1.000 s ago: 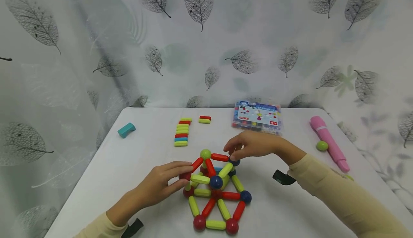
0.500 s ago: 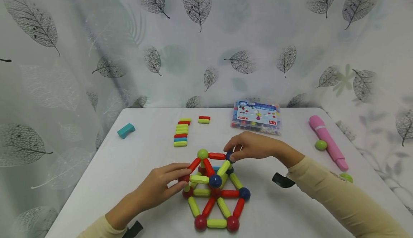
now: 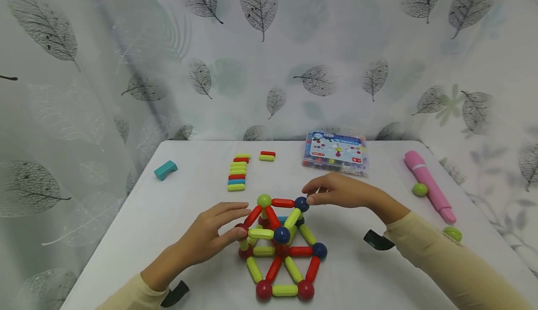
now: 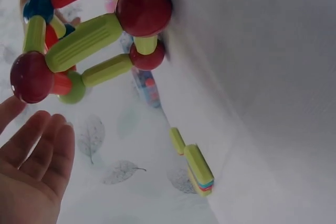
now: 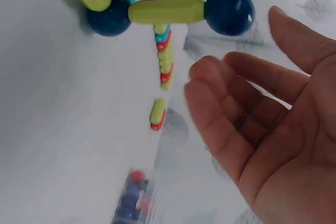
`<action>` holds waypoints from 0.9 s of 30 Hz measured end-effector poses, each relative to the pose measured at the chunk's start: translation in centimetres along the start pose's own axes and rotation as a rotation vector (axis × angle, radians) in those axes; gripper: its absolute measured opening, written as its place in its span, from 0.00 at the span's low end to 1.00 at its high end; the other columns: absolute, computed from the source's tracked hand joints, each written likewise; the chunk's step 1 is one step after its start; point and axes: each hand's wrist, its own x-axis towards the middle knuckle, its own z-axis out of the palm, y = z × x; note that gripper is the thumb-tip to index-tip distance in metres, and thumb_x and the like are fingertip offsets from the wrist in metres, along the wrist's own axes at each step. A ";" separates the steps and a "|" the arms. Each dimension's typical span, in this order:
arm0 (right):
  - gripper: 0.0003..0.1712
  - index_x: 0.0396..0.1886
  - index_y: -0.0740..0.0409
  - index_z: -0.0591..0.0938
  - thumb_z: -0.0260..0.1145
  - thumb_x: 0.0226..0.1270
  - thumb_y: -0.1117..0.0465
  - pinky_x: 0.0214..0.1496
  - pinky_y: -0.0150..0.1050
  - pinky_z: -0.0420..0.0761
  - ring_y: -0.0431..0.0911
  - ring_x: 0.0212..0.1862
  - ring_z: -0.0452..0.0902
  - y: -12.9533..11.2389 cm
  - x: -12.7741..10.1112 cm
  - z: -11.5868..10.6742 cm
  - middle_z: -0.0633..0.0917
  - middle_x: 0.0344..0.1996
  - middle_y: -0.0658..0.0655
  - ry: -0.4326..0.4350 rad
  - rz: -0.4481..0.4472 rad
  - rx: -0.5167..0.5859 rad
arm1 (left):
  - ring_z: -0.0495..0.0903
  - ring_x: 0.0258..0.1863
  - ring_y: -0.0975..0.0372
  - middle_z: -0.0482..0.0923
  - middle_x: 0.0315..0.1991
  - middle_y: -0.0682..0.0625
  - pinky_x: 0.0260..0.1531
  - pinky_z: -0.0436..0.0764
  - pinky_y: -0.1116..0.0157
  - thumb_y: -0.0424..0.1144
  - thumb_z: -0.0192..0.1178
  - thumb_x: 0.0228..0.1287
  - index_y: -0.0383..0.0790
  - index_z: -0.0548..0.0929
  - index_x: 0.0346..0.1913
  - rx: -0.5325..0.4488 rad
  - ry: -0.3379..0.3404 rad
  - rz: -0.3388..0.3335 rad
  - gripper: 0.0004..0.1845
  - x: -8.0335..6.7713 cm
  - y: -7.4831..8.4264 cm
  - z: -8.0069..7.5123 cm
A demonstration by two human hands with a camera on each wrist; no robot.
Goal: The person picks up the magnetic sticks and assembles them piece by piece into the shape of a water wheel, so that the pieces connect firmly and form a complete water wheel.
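A magnetic stick-and-ball structure of red, yellow-green and blue rods stands on the table, its balls dark red, blue and green. My left hand is at its left side, the thumb tip right at a dark red ball of the upper ring. The other left fingers reach loosely past that ball and hold nothing. At the upper right corner, my right hand has its fingers loosely bent beside a blue ball. In the right wrist view a gap shows between thumb and ball. A green ball tops the back corner.
Behind the structure lie a row of coloured rods and a short pair of rods. A clear parts case stands at the back. Teal block lies left; pink tube and green balls lie right.
My right hand has let go of the blue ball and drawn slightly right. The left fingers have lifted a little off the red ball's top. The upper right corner has shifted slightly left.
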 end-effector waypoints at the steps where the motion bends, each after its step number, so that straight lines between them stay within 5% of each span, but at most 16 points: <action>1: 0.22 0.59 0.54 0.84 0.64 0.75 0.47 0.50 0.37 0.84 0.44 0.50 0.83 0.3 -0.6 0.0 0.87 0.50 0.51 0.001 0.010 0.004 | 0.78 0.63 0.60 0.78 0.65 0.53 0.53 0.84 0.59 0.47 0.67 0.68 0.46 0.82 0.65 -0.001 -0.013 0.000 0.24 0.3 0.0 0.0; 6: 0.19 0.57 0.54 0.85 0.70 0.70 0.52 0.48 0.34 0.84 0.41 0.45 0.82 1.5 -2.9 1.6 0.87 0.49 0.53 -0.071 0.039 0.043 | 0.70 0.71 0.55 0.71 0.72 0.49 0.59 0.81 0.51 0.48 0.63 0.72 0.49 0.79 0.68 -0.042 -0.124 -0.026 0.24 1.6 -0.3 0.0; 11: 0.17 0.54 0.50 0.86 0.74 0.66 0.58 0.48 0.31 0.83 0.36 0.43 0.82 1.7 -3.0 4.4 0.87 0.49 0.48 -0.140 0.033 0.065 | 0.62 0.76 0.51 0.63 0.78 0.49 0.66 0.71 0.39 0.44 0.55 0.77 0.51 0.75 0.72 -0.140 -0.233 -0.102 0.23 3.3 -0.7 -0.2; 15: 0.16 0.52 0.47 0.87 0.74 0.64 0.61 0.47 0.30 0.83 0.34 0.42 0.81 1.7 -2.8 5.9 0.85 0.46 0.43 -0.156 0.023 0.074 | 0.61 0.77 0.50 0.62 0.78 0.49 0.68 0.68 0.39 0.44 0.52 0.79 0.52 0.73 0.73 -0.154 -0.307 -0.127 0.23 4.1 -0.8 -0.1; 27: 0.12 0.47 0.43 0.87 0.74 0.65 0.56 0.46 0.31 0.83 0.33 0.40 0.80 2.2 -2.5 6.8 0.84 0.39 0.38 -0.167 -0.010 0.046 | 0.65 0.75 0.51 0.66 0.76 0.50 0.66 0.72 0.40 0.45 0.52 0.79 0.52 0.75 0.72 -0.097 -0.307 -0.151 0.23 3.8 -0.7 -0.1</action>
